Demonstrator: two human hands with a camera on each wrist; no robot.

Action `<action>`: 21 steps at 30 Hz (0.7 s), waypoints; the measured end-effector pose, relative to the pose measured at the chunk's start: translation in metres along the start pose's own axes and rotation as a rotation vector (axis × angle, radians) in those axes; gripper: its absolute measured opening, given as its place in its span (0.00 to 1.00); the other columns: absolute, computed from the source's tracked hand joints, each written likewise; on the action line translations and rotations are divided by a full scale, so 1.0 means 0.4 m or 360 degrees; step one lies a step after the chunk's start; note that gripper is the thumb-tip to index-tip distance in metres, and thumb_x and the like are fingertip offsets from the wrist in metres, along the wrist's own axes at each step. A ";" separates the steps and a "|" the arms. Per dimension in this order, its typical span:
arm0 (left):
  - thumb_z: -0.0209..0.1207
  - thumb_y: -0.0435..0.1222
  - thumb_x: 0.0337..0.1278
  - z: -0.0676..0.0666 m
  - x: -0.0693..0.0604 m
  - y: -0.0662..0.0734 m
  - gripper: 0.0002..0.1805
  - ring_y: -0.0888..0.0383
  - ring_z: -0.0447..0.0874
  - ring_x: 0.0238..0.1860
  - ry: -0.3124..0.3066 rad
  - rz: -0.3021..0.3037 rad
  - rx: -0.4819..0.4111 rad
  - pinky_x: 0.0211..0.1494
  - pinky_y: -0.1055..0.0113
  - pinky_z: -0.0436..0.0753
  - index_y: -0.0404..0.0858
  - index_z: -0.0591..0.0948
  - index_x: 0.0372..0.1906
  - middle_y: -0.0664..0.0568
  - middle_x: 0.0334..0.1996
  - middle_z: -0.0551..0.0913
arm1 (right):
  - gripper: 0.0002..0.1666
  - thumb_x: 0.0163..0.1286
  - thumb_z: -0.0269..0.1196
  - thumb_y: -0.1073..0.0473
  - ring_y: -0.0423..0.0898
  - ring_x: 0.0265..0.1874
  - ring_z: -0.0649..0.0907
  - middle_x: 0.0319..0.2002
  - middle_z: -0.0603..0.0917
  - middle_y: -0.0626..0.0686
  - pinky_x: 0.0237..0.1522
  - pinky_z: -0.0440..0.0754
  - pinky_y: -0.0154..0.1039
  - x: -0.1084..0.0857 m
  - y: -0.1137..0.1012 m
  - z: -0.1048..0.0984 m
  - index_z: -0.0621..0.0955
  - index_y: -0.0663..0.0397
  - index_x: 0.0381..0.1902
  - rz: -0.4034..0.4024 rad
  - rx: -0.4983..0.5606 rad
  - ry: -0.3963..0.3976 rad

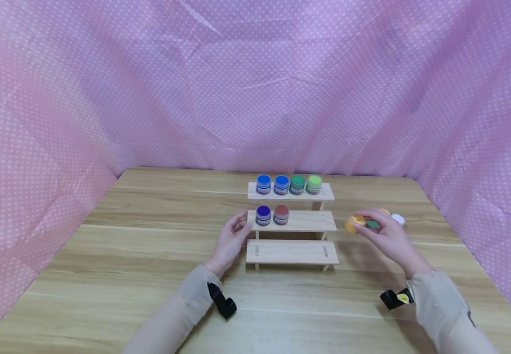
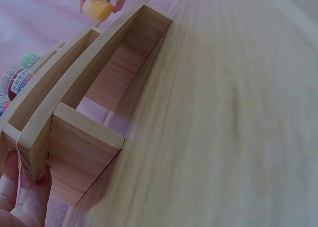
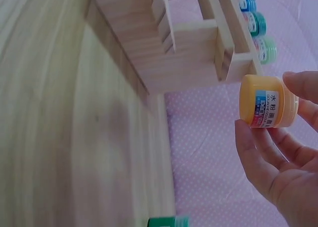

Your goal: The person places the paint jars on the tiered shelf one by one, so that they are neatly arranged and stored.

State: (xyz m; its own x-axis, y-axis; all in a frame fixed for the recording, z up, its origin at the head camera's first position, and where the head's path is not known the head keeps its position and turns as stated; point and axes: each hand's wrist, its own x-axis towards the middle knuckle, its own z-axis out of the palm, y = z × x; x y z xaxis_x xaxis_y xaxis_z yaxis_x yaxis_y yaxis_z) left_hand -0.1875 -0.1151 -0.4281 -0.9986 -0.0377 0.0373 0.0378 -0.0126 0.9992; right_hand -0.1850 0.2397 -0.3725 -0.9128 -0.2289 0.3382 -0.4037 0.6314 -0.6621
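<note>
A three-tier wooden stand [image 1: 295,252] stands on the table. My left hand [image 1: 232,239] is at its left end, its fingers bent against the plank ends; in the left wrist view, fingertips [image 2: 40,189] show on both sides of a plank end. My right hand [image 1: 385,236] holds a yellow-orange paint jar [image 3: 261,102] between thumb and fingers, raised to the right of the stand. On the top tier stand two blue jars [image 1: 263,184], a dark green jar [image 1: 297,185] and a light green jar [image 1: 314,184]. The middle tier bears a purple jar [image 1: 263,215] and a reddish-brown jar [image 1: 281,215].
Behind my right hand, a green jar [image 1: 372,224], a white lid [image 1: 398,219] and another yellow-orange piece [image 1: 385,212] are partly hidden. The wooden table [image 1: 149,221] meets a pink dotted cloth [image 1: 255,98] at the back and sides.
</note>
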 end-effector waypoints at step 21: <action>0.55 0.30 0.62 0.001 -0.003 0.004 0.26 0.54 0.82 0.39 0.0008 0.0005 -0.0006 0.43 0.67 0.82 0.33 0.67 0.66 0.47 0.40 0.81 | 0.18 0.65 0.63 0.59 0.37 0.48 0.76 0.51 0.78 0.56 0.43 0.80 0.27 0.070 -0.097 0.061 0.79 0.57 0.53 -0.0084 0.0222 -0.0184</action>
State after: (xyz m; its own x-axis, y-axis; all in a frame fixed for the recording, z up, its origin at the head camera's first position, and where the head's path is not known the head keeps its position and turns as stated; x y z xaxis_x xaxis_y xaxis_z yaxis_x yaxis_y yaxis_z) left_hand -0.1861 -0.1148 -0.4266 -0.9983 -0.0425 0.0401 0.0408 -0.0162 0.9990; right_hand -0.1966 0.1906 -0.3536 -0.8880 -0.3475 0.3012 -0.4484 0.5094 -0.7345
